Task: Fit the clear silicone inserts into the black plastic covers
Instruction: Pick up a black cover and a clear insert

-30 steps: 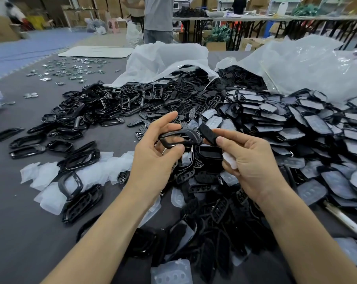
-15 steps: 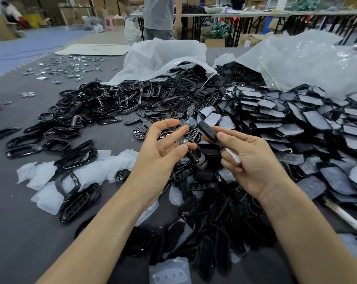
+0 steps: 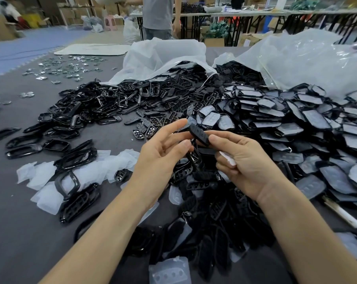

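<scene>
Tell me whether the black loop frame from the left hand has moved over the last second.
Yes. The frame has dropped out of the left hand onto the pile of black parts below, lying under the black cover the right hand pinches.

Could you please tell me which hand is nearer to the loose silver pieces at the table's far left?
Left. The left hand sits on their side, though well short of the silver pieces; the right hand, pinching a black cover, lies farther right.

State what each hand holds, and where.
Right hand pinches black plastic cover by its near end, clear silicone insert under its fingers; left hand: cannot tell.
</scene>
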